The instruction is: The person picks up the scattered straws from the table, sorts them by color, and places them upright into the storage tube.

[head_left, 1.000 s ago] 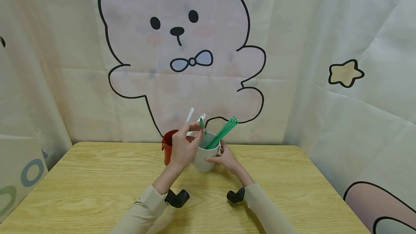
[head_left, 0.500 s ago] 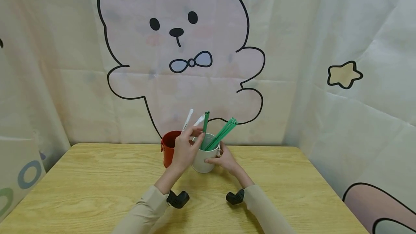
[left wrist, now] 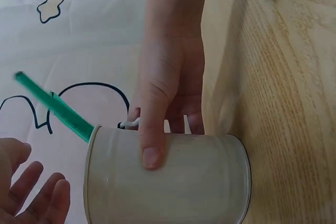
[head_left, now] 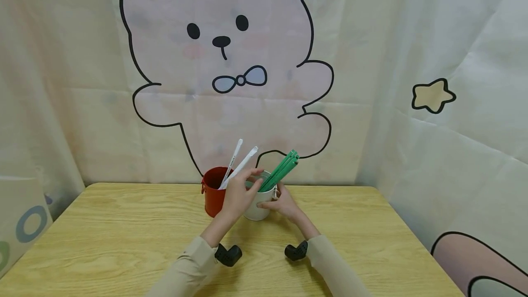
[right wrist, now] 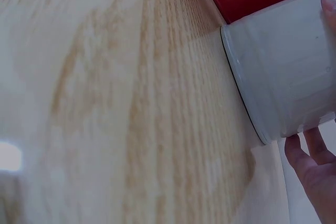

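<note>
A white metal bucket (head_left: 255, 212) stands on the wooden table, tilting not visible. My right hand (head_left: 286, 205) grips its right side, the thumb pressed on the front wall in the left wrist view, near a small handle. Several green straws (head_left: 282, 168) lean to the right out of the bucket. Over its left rim is my left hand (head_left: 238, 196), fingers spread and relaxed; in the left wrist view its fingers (left wrist: 44, 195) hold nothing. Left of the white bucket stands a red bucket (head_left: 212, 203) with white straws (head_left: 249, 156) leaning out, partly behind my left hand.
The table's (head_left: 123, 237) back edge lies just behind the buckets, with a printed curtain (head_left: 350, 150) beyond it. Black wrist devices (head_left: 228, 255) sit at both sleeves, above the table.
My left hand lowered a green straw into the white bucket and let it go; its fingers are now apart. The right hand keeps its grip. The view has shifted slightly.
</note>
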Demonstrator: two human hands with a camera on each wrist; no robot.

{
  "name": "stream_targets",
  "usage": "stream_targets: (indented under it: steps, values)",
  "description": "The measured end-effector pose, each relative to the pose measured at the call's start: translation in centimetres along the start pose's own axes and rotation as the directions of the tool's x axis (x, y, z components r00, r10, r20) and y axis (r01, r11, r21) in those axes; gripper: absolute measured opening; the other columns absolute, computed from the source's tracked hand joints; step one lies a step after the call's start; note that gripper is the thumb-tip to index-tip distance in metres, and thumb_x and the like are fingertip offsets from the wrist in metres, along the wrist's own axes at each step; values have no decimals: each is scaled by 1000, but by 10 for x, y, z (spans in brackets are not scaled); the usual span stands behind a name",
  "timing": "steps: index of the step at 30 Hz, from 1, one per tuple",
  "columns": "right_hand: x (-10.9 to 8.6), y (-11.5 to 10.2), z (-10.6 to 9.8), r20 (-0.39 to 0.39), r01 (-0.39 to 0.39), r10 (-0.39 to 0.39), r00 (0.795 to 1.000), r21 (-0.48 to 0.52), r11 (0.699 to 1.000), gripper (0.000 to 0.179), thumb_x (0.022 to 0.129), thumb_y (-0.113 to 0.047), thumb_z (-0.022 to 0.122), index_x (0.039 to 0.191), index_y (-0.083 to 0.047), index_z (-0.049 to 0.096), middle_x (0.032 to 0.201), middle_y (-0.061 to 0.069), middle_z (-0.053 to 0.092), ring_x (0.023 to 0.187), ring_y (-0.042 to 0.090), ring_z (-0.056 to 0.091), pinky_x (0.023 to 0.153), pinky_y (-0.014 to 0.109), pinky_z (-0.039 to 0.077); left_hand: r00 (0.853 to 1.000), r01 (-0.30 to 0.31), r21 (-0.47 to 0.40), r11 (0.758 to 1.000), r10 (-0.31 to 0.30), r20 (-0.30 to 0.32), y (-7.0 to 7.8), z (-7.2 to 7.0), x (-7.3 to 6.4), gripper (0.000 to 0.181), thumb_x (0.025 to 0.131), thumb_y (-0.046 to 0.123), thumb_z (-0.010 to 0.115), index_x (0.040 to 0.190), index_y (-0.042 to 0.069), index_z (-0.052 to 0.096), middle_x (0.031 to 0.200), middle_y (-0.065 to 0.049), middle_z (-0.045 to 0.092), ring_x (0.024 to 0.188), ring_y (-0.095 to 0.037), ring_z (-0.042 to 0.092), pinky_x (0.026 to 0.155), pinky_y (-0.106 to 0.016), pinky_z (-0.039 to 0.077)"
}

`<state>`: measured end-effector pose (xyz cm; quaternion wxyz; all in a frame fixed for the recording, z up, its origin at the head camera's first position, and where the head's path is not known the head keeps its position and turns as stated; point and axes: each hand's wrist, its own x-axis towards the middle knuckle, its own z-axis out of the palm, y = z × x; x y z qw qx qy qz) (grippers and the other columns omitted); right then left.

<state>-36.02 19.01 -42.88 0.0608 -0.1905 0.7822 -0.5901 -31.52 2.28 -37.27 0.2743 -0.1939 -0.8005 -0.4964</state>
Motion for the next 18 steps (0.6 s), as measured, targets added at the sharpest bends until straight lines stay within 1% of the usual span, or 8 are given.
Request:
stream_targets:
  steps: [4, 6, 7, 10, 13, 15, 17, 18]
  values:
    - [1, 1, -1, -14, 2, -2, 1000, 10, 1000, 85, 70, -11, 76, 139, -19, 26, 138, 13, 39, 124, 33, 41, 99, 47, 39, 1000, -21, 4, 1000, 21, 15, -2, -4, -3, 23, 84, 12, 62, 107, 12, 65, 106, -2, 67, 83, -14, 64, 63, -18, 52]
    - [2, 2, -1, -20, 7, -7, 1000, 11, 1000, 86, 70, -10, 76, 140, -19, 26, 139, 14, 38, 125, 33, 40, 99, 47, 39, 1000, -5, 11, 1000, 5, 24, -4, -8, -7, 23, 85, 13, 60, 108, 13, 65, 106, -1, 67, 83, -12, 62, 63, -17, 51]
    - [2, 2, -1, -25, 12, -11, 1000, 8, 1000, 86, 70, -10, 76, 140, -17, 25, 139, 14, 38, 125, 33, 40, 99, 47, 39, 1000, 1, 12, 1000, -1, 25, -6, -10, -8, 23, 86, 13, 60, 108, 13, 65, 104, -2, 67, 80, -11, 61, 62, -16, 50]
    - [2, 3, -1, -38, 12, -12, 999, 5, 1000, 88, 70, -9, 75, 141, -17, 24, 140, 14, 37, 127, 34, 37, 103, 50, 34, 1000, 25, 32, 999, -25, 4, -12, -18, -15, 20, 87, 13, 58, 105, 15, 67, 99, -1, 68, 73, -8, 57, 60, -16, 48]
    - [2, 1, -1, -37, 24, -24, 999, 7, 1000, 88, 72, -9, 74, 142, -15, 22, 143, 14, 33, 132, 36, 31, 107, 53, 26, 999, 13, 91, 996, -10, -33, -20, -28, -22, 19, 87, 12, 57, 102, 15, 68, 98, -1, 68, 78, -11, 59, 68, -25, 52]
    - [3, 1, -1, -26, 34, -34, 999, 5, 999, 88, 73, -9, 73, 143, -14, 21, 145, 13, 31, 135, 34, 24, 109, 55, 20, 999, -6, 146, 989, 13, -48, -25, -36, -27, 19, 87, 12, 57, 103, 15, 68, 101, -1, 68, 89, -14, 60, 78, -32, 53]
    - [6, 4, -2, -15, 55, -56, 998, -4, 998, 87, 73, -11, 73, 143, -14, 21, 146, 12, 30, 137, 34, 21, 109, 56, 19, 997, -48, 196, 979, 60, -55, -31, -45, -32, 21, 87, 11, 58, 105, 13, 67, 107, -2, 66, 103, -19, 59, 89, -41, 49]
    - [8, 7, -3, -12, 69, -69, 998, -29, 997, 86, 74, -12, 73, 143, -15, 22, 146, 12, 30, 137, 34, 21, 108, 57, 20, 995, -67, 215, 974, 80, -55, -34, -49, -33, 22, 87, 11, 58, 107, 12, 66, 109, -3, 66, 106, -21, 58, 91, -43, 47]
